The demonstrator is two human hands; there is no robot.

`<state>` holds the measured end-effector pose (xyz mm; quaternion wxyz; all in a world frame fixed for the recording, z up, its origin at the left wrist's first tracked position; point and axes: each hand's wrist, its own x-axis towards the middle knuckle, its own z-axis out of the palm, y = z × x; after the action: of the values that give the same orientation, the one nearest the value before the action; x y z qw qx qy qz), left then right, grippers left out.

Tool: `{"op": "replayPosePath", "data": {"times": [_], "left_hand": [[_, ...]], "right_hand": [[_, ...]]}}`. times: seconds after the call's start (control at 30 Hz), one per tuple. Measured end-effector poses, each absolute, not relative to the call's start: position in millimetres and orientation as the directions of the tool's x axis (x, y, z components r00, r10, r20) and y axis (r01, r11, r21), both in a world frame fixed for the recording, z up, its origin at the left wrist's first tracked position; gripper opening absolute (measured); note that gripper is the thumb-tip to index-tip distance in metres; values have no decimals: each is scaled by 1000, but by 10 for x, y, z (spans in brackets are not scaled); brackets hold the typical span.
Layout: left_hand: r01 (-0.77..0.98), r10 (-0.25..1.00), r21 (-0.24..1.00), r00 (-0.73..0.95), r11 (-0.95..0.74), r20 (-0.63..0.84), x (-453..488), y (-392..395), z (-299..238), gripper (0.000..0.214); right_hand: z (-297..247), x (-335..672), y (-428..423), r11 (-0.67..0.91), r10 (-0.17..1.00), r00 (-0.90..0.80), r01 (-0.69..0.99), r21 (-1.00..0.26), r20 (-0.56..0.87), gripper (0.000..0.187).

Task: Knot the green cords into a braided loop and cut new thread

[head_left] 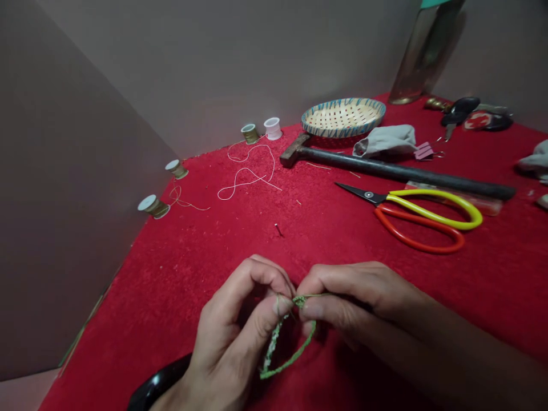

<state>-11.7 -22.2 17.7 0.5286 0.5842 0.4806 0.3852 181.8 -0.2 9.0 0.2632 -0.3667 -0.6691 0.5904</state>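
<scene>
A thin green and white braided cord bracelet (295,356) hangs in a loop below my fingertips. My left hand (244,325) pinches one end of it between thumb and forefinger, where fine loose threads show. Close beside it, my right hand (359,302) grips the other end, near a small green knot (299,301). The fingertips of both hands almost touch. A nail (278,230) sticks up from the red cloth just beyond them.
Thread spools (250,133) stand at the back, others (153,206) lie left. Scissors (411,217), a hammer (385,166) and a woven basket (342,117) are at right. Behind are a bottle (422,57), keys (462,111), crumpled cloth (387,140) and a pink binder clip (423,150). Grey walls (192,63) border the red surface.
</scene>
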Motion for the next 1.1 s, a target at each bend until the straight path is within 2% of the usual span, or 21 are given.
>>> {"op": "replayPosePath", "data": {"times": [0.07, 0.1, 0.2, 0.27, 0.37, 0.5, 0.63, 0.73, 0.8, 0.9, 1.0, 1.1], "left_hand": [[120, 958, 984, 241, 131, -157, -115, -230, 182, 8], [102, 954, 983, 244, 154, -175, -106, -229, 188, 9], [67, 953, 991, 272, 119, -132, -54, -216, 216, 6], [83, 954, 992, 275, 96, -115, -22, -205, 231, 5], [183, 966, 980, 230, 78, -120, -5, -199, 229, 9], [330, 989, 943, 149, -28, -23, -26, -224, 176, 9], [394, 982, 905, 156, -159, 104, -40, -264, 120, 10], [381, 976, 903, 157, -201, 151, -43, -273, 118, 11], [328, 983, 935, 163, -138, 88, -53, -260, 134, 10], [189, 974, 980, 201, 68, -107, -88, -219, 163, 13], [-53, 922, 959, 296, 278, -250, -120, -177, 177, 13], [-233, 864, 870, 379, 435, -331, -119, -142, 175, 11]], "right_hand": [[87, 1817, 13, -8, 784, -611, 171, -985, -112, 28], [74, 1814, 18, 23, 787, -610, 177, -984, -91, 27], [3, 1804, 17, 194, 813, -582, 221, -956, 30, 28], [-35, 1801, 6, 218, 815, -578, 258, -941, 31, 30], [-23, 1795, -5, 133, 803, -593, 258, -957, -49, 27], [80, 1774, 8, -84, 809, -557, 211, -974, -191, 7], [150, 1749, 18, -221, 791, -555, 136, -966, -259, 15], [151, 1729, 22, -203, 810, -524, 172, -964, -264, 15], [135, 1721, 26, -124, 856, -466, 235, -964, -223, 13], [101, 1731, 28, -46, 883, -439, 270, -962, -166, 16], [72, 1759, 24, -58, 865, -480, 193, -980, -146, 16], [61, 1786, 31, -161, 823, -532, 117, -980, -199, 13]]}}
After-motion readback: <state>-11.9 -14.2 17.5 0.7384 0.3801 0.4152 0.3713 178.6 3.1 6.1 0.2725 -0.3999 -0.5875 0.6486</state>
